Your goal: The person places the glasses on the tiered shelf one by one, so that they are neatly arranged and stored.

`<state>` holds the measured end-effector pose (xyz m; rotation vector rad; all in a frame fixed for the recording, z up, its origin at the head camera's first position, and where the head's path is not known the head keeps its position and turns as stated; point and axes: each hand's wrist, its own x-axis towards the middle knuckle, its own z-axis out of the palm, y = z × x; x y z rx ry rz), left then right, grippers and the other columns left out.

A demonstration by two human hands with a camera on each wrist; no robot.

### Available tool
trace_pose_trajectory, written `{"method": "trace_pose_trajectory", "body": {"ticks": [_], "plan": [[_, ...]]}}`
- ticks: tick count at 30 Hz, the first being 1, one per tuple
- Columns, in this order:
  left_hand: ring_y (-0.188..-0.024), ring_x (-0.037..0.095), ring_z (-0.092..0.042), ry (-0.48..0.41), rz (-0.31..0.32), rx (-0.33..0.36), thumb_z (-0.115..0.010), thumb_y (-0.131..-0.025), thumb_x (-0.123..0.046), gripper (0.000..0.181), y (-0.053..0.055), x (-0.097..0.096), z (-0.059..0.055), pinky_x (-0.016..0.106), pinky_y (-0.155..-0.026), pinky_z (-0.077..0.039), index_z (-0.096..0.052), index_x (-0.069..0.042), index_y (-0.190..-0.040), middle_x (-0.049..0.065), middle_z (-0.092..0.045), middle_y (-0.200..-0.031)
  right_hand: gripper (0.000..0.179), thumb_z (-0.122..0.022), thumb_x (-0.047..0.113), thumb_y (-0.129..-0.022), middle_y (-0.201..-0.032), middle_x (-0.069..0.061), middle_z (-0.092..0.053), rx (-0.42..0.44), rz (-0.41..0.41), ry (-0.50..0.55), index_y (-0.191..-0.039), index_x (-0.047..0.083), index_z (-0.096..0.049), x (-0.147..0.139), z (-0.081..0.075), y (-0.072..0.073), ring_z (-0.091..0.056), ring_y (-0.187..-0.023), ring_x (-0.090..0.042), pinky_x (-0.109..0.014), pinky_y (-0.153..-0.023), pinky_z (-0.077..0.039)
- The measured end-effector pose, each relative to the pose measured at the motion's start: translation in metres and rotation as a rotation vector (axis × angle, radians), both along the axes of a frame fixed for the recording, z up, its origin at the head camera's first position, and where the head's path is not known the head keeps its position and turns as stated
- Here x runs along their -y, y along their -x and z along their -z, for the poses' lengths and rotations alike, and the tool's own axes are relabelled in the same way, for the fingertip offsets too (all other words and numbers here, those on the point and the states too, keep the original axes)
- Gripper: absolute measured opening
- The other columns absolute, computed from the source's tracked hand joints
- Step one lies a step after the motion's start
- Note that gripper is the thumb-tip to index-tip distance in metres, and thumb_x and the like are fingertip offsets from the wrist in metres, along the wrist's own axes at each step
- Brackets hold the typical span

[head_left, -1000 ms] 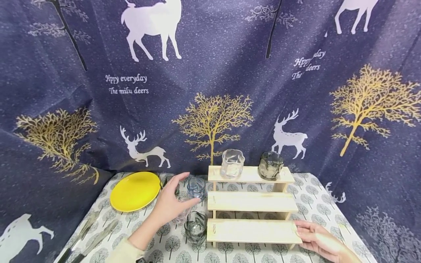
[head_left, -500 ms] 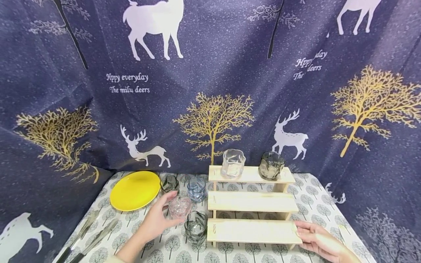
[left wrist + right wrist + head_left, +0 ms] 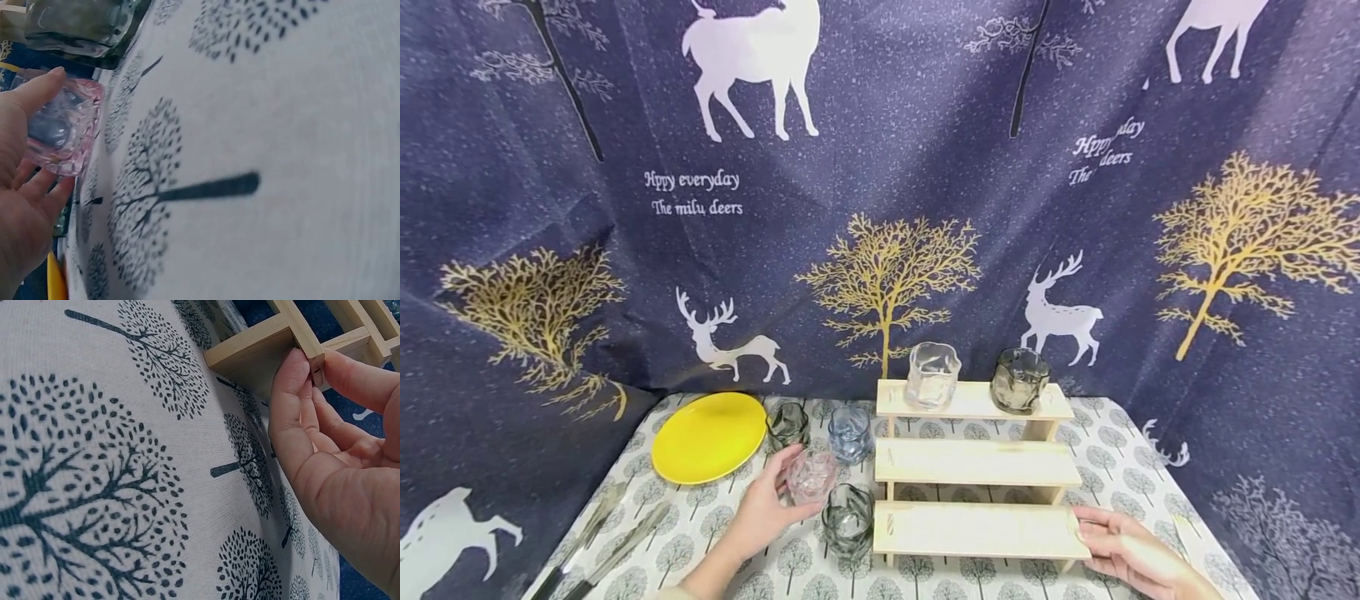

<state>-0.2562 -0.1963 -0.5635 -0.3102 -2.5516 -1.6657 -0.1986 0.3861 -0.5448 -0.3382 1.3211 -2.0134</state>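
My left hand [image 3: 767,508] grips a pink glass cup [image 3: 811,477], thumb on one side and fingers on the other. The left wrist view shows the pink cup [image 3: 65,125] between thumb and fingers, close to the cloth; whether it touches the cloth I cannot tell. At the right end of the lowest tier of a three-tier wooden shelf [image 3: 977,529], my right hand [image 3: 1123,546] pinches the board's edge. The right wrist view shows this thumb-and-finger hold on the wood [image 3: 306,337]. A dark grey glass [image 3: 847,521], a blue glass [image 3: 850,435] and another dark glass [image 3: 787,427] stand around the pink cup.
On the shelf's top tier stand a clear glass [image 3: 933,377] and a smoky glass [image 3: 1019,381]. A yellow plate [image 3: 709,437] lies at the back left. Utensils with black handles [image 3: 617,550] lie at the left edge of the tree-patterned cloth [image 3: 793,562].
My left hand has come down and back from above the glasses and closed around the pink cup. The right hand keeps its hold on the shelf.
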Motion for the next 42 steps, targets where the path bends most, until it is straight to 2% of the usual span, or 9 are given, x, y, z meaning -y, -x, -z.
{"method": "trace_pose_trajectory", "body": {"ticks": [3, 11, 15, 21, 26, 30, 36, 42], "plan": [[-0.136, 0.034, -0.052, -0.005, -0.01, -0.004, -0.098, -0.072, -0.019, 0.098, 0.001, -0.002, 0.003, 0.049, -0.111, -0.044, -0.044, -0.017, -0.154, 0.01, -0.051, -0.152, 0.043, -0.029, 0.002, -0.112, -0.136, -0.008, -0.064, -0.009, 0.007, 0.002, -0.146, 0.012, -0.056, 0.0, 0.001, -0.001, -0.063, -0.125, -0.023, -0.038, -0.105, -0.051], [-0.128, 0.034, -0.059, -0.013, -0.038, 0.003, -0.098, -0.069, -0.008, 0.098, 0.002, -0.006, 0.008, 0.048, -0.108, -0.048, -0.046, -0.014, -0.152, 0.012, -0.058, -0.14, 0.044, -0.03, 0.002, -0.112, -0.136, -0.008, -0.064, -0.008, 0.007, -0.003, -0.141, 0.017, -0.059, 0.002, 0.001, 0.0, -0.063, -0.125, -0.023, -0.037, -0.105, -0.051], [-0.125, 0.032, -0.06, -0.031, -0.036, -0.01, -0.098, -0.069, -0.01, 0.096, 0.003, -0.005, 0.009, 0.047, -0.106, -0.05, -0.048, -0.013, -0.15, 0.011, -0.061, -0.135, 0.043, -0.031, 0.002, -0.112, -0.136, -0.008, -0.065, -0.01, 0.01, -0.016, -0.139, 0.018, -0.06, 0.002, 0.001, 0.001, -0.063, -0.124, -0.023, -0.038, -0.105, -0.051], [-0.122, 0.03, -0.062, -0.039, -0.054, -0.005, -0.101, -0.066, -0.017, 0.092, 0.002, -0.004, 0.008, 0.047, -0.106, -0.05, -0.052, -0.018, -0.145, 0.01, -0.062, -0.132, 0.042, -0.031, 0.001, -0.112, -0.135, -0.009, -0.065, -0.023, 0.014, -0.008, -0.147, 0.007, -0.054, 0.001, 0.0, 0.001, -0.063, -0.124, -0.024, -0.039, -0.105, -0.052], [-0.121, 0.03, -0.063, -0.05, -0.071, 0.008, -0.101, -0.066, -0.022, 0.092, 0.0, -0.003, 0.008, 0.047, -0.107, -0.05, -0.053, -0.02, -0.144, 0.011, -0.062, -0.132, 0.042, -0.031, 0.001, -0.112, -0.134, -0.009, -0.065, -0.025, 0.022, -0.015, -0.147, 0.006, -0.052, 0.001, 0.0, 0.001, -0.064, -0.123, -0.023, -0.038, -0.103, -0.053], [-0.12, 0.032, -0.064, -0.036, -0.085, 0.01, -0.1, -0.067, -0.027, 0.091, -0.003, -0.001, 0.007, 0.051, -0.107, -0.049, -0.052, -0.02, -0.144, 0.012, -0.063, -0.132, 0.042, -0.031, 0.0, -0.112, -0.134, -0.009, -0.065, -0.024, 0.022, -0.012, -0.148, 0.005, -0.051, 0.001, -0.001, 0.0, -0.064, -0.122, -0.023, -0.038, -0.103, -0.053], [-0.121, 0.032, -0.064, -0.001, -0.16, 0.013, -0.101, -0.064, -0.036, 0.091, -0.011, 0.003, 0.004, 0.053, -0.106, -0.049, -0.056, -0.022, -0.141, 0.008, -0.064, -0.132, 0.042, -0.031, 0.001, -0.112, -0.135, -0.008, -0.065, -0.016, 0.027, -0.015, -0.148, 0.005, -0.051, 0.0, -0.001, 0.0, -0.064, -0.123, -0.023, -0.038, -0.104, -0.052], [-0.122, 0.03, -0.062, -0.005, -0.222, -0.023, -0.102, -0.062, -0.04, 0.092, -0.021, 0.007, -0.009, 0.049, -0.103, -0.052, -0.057, -0.02, -0.14, 0.007, -0.063, -0.131, 0.041, -0.031, 0.001, -0.112, -0.134, -0.008, -0.065, -0.024, 0.031, -0.018, -0.147, 0.005, -0.052, -0.001, 0.001, 0.0, -0.064, -0.123, -0.023, -0.038, -0.104, -0.052]]}}
